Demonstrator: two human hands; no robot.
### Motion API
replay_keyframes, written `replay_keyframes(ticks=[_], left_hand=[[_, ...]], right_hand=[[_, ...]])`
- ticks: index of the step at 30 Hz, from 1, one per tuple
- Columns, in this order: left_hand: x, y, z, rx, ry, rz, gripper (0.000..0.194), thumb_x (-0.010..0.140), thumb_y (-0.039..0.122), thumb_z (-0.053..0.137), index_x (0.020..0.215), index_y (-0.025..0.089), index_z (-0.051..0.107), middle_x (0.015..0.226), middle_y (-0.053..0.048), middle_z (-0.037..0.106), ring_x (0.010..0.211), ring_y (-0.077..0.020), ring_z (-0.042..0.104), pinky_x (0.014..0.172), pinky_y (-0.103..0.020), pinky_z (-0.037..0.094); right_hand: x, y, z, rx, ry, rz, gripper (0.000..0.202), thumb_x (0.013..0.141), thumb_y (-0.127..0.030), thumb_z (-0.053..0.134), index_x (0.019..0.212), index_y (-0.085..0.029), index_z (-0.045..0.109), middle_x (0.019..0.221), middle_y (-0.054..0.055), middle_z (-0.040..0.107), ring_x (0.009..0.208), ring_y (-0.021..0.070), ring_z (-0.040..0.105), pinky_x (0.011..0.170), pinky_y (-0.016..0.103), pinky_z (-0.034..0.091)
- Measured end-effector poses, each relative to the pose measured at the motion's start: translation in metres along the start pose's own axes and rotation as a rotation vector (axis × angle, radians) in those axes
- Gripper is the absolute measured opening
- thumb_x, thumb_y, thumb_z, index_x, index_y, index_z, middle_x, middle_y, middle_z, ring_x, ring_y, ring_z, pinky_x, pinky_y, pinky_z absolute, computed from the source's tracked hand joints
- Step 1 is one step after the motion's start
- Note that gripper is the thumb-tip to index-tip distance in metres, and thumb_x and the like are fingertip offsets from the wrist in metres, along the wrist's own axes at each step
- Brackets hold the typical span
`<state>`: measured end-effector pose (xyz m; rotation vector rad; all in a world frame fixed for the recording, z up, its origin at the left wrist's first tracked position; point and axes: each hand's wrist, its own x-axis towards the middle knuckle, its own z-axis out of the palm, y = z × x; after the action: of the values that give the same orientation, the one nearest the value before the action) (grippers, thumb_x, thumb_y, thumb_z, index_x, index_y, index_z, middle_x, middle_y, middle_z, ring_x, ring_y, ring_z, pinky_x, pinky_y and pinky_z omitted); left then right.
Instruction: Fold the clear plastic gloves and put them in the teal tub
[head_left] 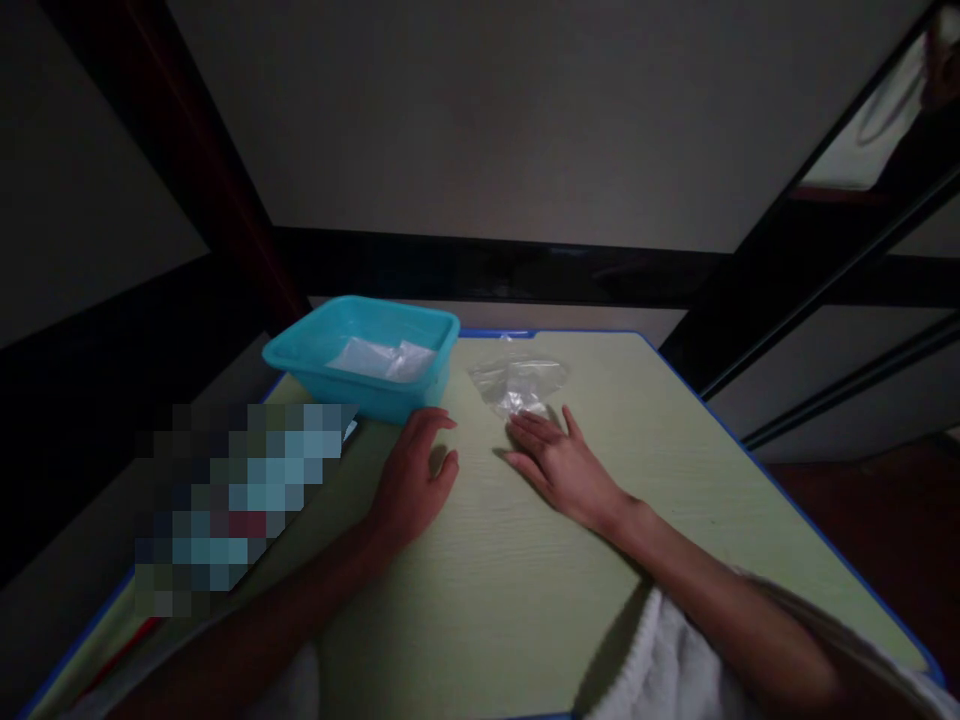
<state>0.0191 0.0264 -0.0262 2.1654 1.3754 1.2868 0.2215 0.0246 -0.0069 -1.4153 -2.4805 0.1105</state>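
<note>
A clear plastic bag (517, 378) lies crumpled on the light table (480, 600), toward its far side. My right hand (559, 460) is just in front of the bag, fingers stretched out and fingertips at its near edge; whether they press on it I cannot tell. To the left, my left hand (416, 470) hovers over or rests on the table near the turquoise basket (360, 385), thumb and fingers apart with nothing between them. Inside the basket are clear or whitish plastic bags (382, 358).
A pixelated flat object (255, 500) lies along the table's left side, with a red strip (120, 655) near its lower end. Blue edging (817, 535) runs round the table. Behind stands a grey panel (480, 130) with a dark band. A white item (870, 120) shows at upper right.
</note>
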Motion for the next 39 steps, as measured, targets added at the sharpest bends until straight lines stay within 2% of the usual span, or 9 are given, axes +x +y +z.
replay_keyframes(ticks=[3, 7, 9, 12, 18, 23, 28, 33, 39], left_hand=[[-0.001, 0.001, -0.001, -0.016, -0.012, -0.016, 0.021, 0.074, 0.011, 0.045, 0.093, 0.019, 0.051, 0.103, -0.006, 0.054, 0.102, -0.0198, 0.054, 0.091, -0.036, 0.045], [-0.002, 0.001, -0.001, 0.003, -0.045, -0.014, 0.022, 0.074, 0.011, 0.045, 0.094, 0.018, 0.051, 0.104, -0.007, 0.055, 0.103, -0.0203, 0.054, 0.092, -0.038, 0.045], [-0.003, -0.002, 0.001, 0.022, -0.074, -0.010, 0.023, 0.074, 0.013, 0.046, 0.096, 0.018, 0.051, 0.105, -0.007, 0.056, 0.105, -0.0207, 0.054, 0.094, -0.039, 0.044], [-0.006, -0.007, 0.005, 0.060, -0.120, -0.017, 0.026, 0.077, 0.019, 0.049, 0.102, 0.016, 0.053, 0.112, -0.010, 0.056, 0.110, -0.0232, 0.053, 0.097, -0.041, 0.042], [-0.013, -0.002, 0.006, 0.131, -0.271, 0.012, 0.043, 0.076, 0.028, 0.059, 0.116, 0.017, 0.052, 0.128, -0.012, 0.052, 0.121, -0.0278, 0.047, 0.102, -0.047, 0.037], [-0.014, 0.012, -0.001, 0.168, -0.500, 0.030, 0.062, 0.071, 0.027, 0.067, 0.128, 0.014, 0.044, 0.137, -0.016, 0.045, 0.130, -0.0320, 0.037, 0.108, -0.057, 0.021], [-0.012, 0.021, -0.005, 0.138, -0.625, -0.002, 0.084, 0.062, 0.034, 0.074, 0.134, 0.015, 0.035, 0.142, -0.017, 0.037, 0.134, -0.0332, 0.029, 0.110, -0.057, 0.011], [-0.012, 0.022, -0.005, 0.037, -0.586, -0.033, 0.077, 0.059, 0.028, 0.075, 0.128, 0.019, 0.042, 0.137, -0.014, 0.045, 0.129, -0.0328, 0.036, 0.110, -0.056, 0.010], [-0.011, 0.019, -0.003, -0.021, -0.493, -0.049, 0.054, 0.060, 0.017, 0.072, 0.111, 0.020, 0.055, 0.115, -0.008, 0.060, 0.110, -0.0281, 0.051, 0.105, -0.051, 0.023]], right_hand=[[-0.026, -0.016, -0.003, 0.104, -0.008, -0.279, 0.035, 0.093, -0.032, 0.041, 0.118, -0.014, 0.056, 0.115, 0.012, 0.064, 0.110, 0.0224, 0.057, 0.107, 0.053, 0.024], [-0.041, -0.024, -0.007, 0.136, 0.150, -0.481, 0.030, 0.093, -0.028, 0.038, 0.110, -0.015, 0.060, 0.095, 0.006, 0.070, 0.093, 0.0175, 0.062, 0.108, 0.044, 0.027], [-0.039, -0.020, -0.011, 0.147, 0.214, -0.433, 0.026, 0.092, -0.022, 0.039, 0.101, -0.016, 0.062, 0.088, 0.005, 0.070, 0.087, 0.0168, 0.063, 0.104, 0.042, 0.032], [-0.032, -0.009, -0.017, 0.176, 0.236, -0.251, 0.025, 0.090, -0.018, 0.039, 0.092, -0.015, 0.063, 0.085, 0.006, 0.069, 0.082, 0.0174, 0.063, 0.097, 0.044, 0.038], [-0.023, 0.006, -0.016, 0.186, 0.143, -0.045, 0.029, 0.088, -0.019, 0.039, 0.105, -0.015, 0.061, 0.097, 0.007, 0.068, 0.094, 0.0208, 0.062, 0.100, 0.049, 0.034], [-0.017, 0.007, -0.009, 0.264, 0.035, -0.068, 0.032, 0.089, -0.020, 0.042, 0.116, -0.010, 0.055, 0.106, 0.011, 0.065, 0.100, 0.0220, 0.059, 0.096, 0.044, 0.041], [-0.017, 0.006, -0.007, 0.312, -0.033, -0.164, 0.044, 0.085, -0.028, 0.055, 0.123, -0.008, 0.048, 0.118, 0.015, 0.059, 0.107, 0.0239, 0.054, 0.093, 0.042, 0.044], [-0.017, 0.006, -0.009, 0.332, -0.057, -0.199, 0.050, 0.079, -0.028, 0.063, 0.124, -0.013, 0.047, 0.121, 0.014, 0.057, 0.110, 0.0254, 0.052, 0.095, 0.044, 0.041], [-0.017, 0.002, -0.009, 0.399, 0.013, -0.153, 0.022, 0.080, -0.014, 0.056, 0.101, -0.013, 0.058, 0.094, 0.008, 0.064, 0.088, 0.0192, 0.057, 0.078, 0.034, 0.047]])
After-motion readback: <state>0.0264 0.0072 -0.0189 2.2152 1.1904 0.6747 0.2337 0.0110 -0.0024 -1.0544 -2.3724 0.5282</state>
